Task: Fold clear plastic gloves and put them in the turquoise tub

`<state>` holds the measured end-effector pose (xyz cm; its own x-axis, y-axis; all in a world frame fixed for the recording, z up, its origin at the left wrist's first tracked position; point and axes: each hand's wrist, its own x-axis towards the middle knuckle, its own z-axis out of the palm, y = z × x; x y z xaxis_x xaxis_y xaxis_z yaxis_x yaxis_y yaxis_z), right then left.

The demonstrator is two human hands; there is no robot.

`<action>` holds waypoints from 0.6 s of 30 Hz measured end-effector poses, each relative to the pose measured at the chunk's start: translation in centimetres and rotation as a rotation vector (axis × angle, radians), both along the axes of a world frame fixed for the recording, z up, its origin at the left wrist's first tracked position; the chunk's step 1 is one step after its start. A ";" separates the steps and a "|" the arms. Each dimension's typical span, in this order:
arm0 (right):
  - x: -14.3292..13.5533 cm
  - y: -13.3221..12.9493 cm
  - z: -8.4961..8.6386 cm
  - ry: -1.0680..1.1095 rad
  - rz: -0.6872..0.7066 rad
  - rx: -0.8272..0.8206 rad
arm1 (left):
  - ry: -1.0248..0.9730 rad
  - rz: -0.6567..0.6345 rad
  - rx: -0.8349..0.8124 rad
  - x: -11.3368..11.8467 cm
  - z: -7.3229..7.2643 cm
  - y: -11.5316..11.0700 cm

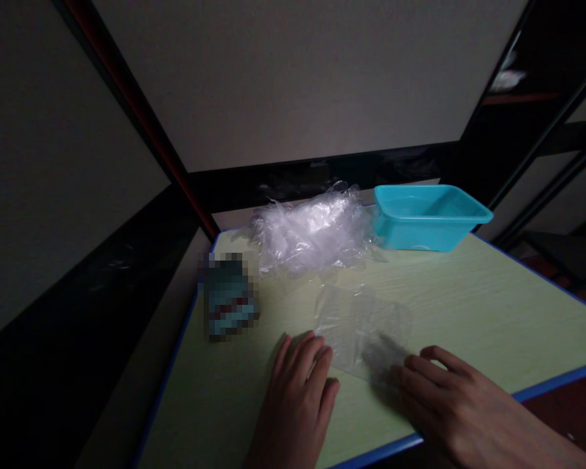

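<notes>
A thin, see-through disposable plastic glove [354, 326] lies spread on the table in front of me. My left hand [300, 394] rests palm down at its left edge, fingers slightly bent, with the fingertips at the plastic. On the other side, my right hand [437, 391] has its fingers curled together at the lower right edge of the glove. The fingertips seem to pinch that edge, though the thumb is hidden. Beyond the glove sits a crumpled heap of clear plastic gloves [315, 231].
A turquoise plastic basin [415, 233] stands at the back right, beside the heap. At the left edge lies a blurred-out dark green object [230, 299]. The pale table [488, 312] has a blue rim, and cabinet panels [312, 85] rise behind it.
</notes>
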<state>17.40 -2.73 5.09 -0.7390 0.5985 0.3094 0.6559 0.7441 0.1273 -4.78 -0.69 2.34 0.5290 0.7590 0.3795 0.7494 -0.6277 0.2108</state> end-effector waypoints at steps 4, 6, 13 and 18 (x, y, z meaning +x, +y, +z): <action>0.5 -0.1 -0.8 0.005 -0.030 -0.034 | -0.008 -0.004 -0.016 0.1 0.1 -0.1; 0.6 -0.2 -0.8 0.013 -0.043 -0.036 | -0.014 0.005 -0.021 0.1 0.2 -0.2; 0.3 -0.1 -0.6 0.091 -0.025 0.030 | -0.007 -0.004 -0.008 -0.1 0.1 -0.1; 0.8 -0.2 -0.6 0.093 -0.055 0.046 | 0.002 -0.006 -0.005 0.1 0.2 -0.1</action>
